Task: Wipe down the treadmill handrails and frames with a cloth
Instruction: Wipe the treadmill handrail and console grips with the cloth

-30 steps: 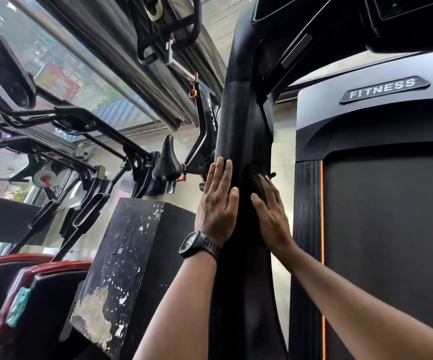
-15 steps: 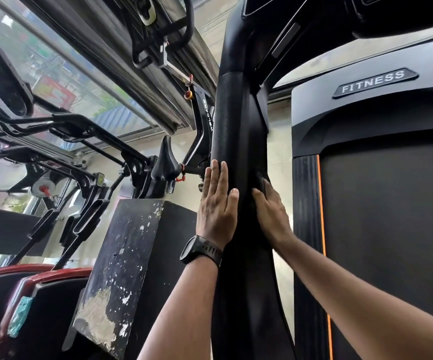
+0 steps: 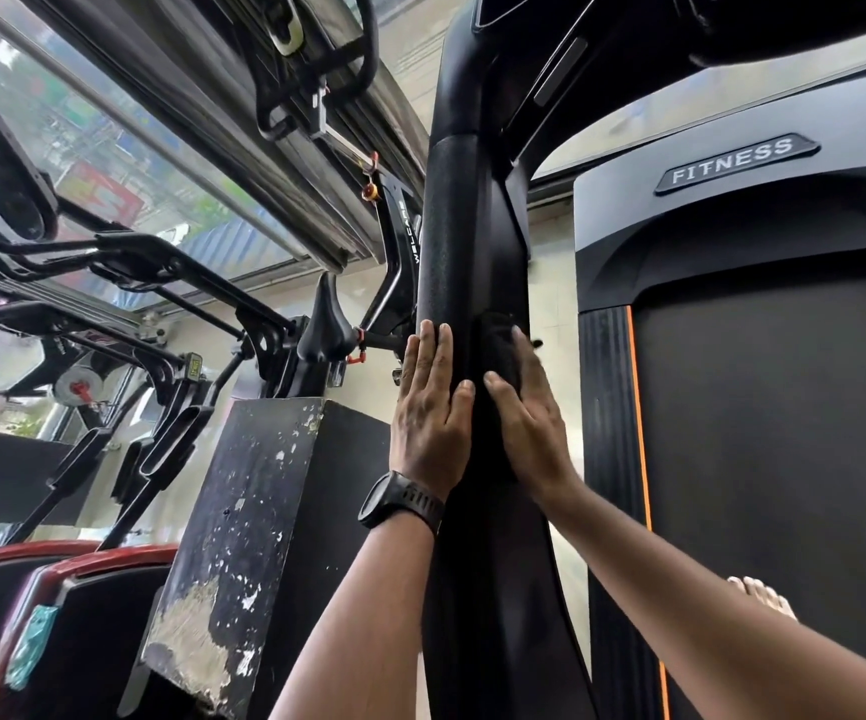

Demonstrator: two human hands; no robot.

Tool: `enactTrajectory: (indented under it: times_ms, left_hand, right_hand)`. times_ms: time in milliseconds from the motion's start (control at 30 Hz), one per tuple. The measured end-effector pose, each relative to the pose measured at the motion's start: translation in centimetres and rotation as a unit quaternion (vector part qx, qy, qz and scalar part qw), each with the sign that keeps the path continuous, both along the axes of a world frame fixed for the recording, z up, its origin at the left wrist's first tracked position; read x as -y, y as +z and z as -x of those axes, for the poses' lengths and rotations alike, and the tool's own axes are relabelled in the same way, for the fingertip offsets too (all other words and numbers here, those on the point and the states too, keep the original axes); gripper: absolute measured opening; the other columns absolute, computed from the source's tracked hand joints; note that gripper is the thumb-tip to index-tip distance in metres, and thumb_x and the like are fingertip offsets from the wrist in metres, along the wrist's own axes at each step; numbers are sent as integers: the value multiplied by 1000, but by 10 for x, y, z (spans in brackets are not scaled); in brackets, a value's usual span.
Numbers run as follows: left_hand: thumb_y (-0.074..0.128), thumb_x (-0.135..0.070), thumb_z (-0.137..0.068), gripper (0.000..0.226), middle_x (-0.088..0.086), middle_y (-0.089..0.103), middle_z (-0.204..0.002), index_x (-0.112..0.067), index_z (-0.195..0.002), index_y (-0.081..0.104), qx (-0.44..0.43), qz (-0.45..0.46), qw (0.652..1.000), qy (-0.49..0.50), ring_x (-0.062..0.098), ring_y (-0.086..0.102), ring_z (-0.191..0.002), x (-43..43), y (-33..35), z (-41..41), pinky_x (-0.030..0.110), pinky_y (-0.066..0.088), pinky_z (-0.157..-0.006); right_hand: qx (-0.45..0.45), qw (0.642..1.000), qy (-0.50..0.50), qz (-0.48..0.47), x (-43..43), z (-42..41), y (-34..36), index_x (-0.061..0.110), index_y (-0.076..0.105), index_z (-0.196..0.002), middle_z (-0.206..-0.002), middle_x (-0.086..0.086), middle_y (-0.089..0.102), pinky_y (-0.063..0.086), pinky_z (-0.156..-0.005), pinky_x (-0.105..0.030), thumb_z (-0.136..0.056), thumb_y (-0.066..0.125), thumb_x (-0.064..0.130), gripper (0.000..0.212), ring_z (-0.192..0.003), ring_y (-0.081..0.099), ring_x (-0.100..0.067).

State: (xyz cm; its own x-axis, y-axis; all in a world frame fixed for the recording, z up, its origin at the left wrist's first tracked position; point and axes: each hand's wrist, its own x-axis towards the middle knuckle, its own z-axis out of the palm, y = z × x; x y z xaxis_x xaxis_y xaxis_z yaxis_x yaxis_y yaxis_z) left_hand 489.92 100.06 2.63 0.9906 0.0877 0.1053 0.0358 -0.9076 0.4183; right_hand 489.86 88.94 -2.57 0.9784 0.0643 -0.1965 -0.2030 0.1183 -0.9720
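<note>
The black treadmill handrail (image 3: 464, 236) runs up the middle of the head view, padded along its upper stretch. My left hand (image 3: 430, 413), a black watch on its wrist, lies flat with straight fingers against the rail's left side. My right hand (image 3: 529, 413) presses a black cloth (image 3: 498, 350) flat against the rail's right side; the cloth bunches above the fingers and most of it is hidden under the palm. The treadmill belt (image 3: 773, 433) and its grey hood marked FITNESS (image 3: 735, 161) lie to the right.
A scuffed black box (image 3: 259, 522) stands close on the left of the rail. Exercise bikes (image 3: 160, 304) and red-rimmed machines (image 3: 56, 589) fill the left side below a window. A bare foot (image 3: 760, 597) rests on the belt.
Both hands have stayed on the rail at about the same spot; the right hand with the cloth has shifted slightly along the rail's right side. The view has tilted a little.
</note>
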Motion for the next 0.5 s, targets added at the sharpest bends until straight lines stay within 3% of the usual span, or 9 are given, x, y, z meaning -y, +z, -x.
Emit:
enactTrajectory:
  times_ms: [100, 233, 367, 433, 500]
  left_hand:
    - [38, -30, -93, 66, -11, 7, -162, -20, -156, 23, 1, 0, 1000, 4, 4, 0, -150, 3, 1, 0, 15, -3, -119]
    - [38, -29, -93, 66, -8, 8, -163, -20, -156, 22, 3, -7, 1000, 3, 8, 2, -152, 1, 1, -3, 14, -4, -118]
    - [38, -32, -94, 65, -5, 10, -164, -21, -156, 23, 7, -4, 1000, -1, 8, 1, -152, 0, 0, -3, 14, -3, -118]
    - [38, -31, -95, 63, -3, 13, -164, -19, -156, 25, 15, -3, 1000, 1, 9, 4, -152, 0, -1, -4, 15, -2, -119]
    - [38, -32, -96, 62, -2, 13, -164, -19, -156, 25, 18, -4, 1000, 2, 9, 5, -152, -1, -2, -4, 16, -1, -120]
  right_hand:
    - [-24, 999, -21, -2, 0, -17, -7, 32, 41, -146, -149, 2, 49, 35, -100, -29, -104, 51, 38, 44, -130, 47, -12]
    - [-74, 996, -1, 39, 2, -13, -14, 27, 50, -148, -154, -2, 48, 31, -120, -41, -102, 54, 40, 48, -145, 39, -19]
    - [29, 997, -56, 46, -2, 8, -4, 27, 51, -148, -153, 7, 49, 31, -118, -26, -101, 61, 32, 49, -142, 42, -6]
    - [-7, 999, -30, 28, -2, -6, -11, 30, 47, -150, -155, 7, 46, 28, -121, -30, -103, 56, 37, 49, -144, 39, -8]
    - [-99, 995, 6, 0, 1, -15, -24, 37, 44, -151, -155, 4, 47, 31, -121, -41, -99, 50, 52, 54, -142, 42, -17]
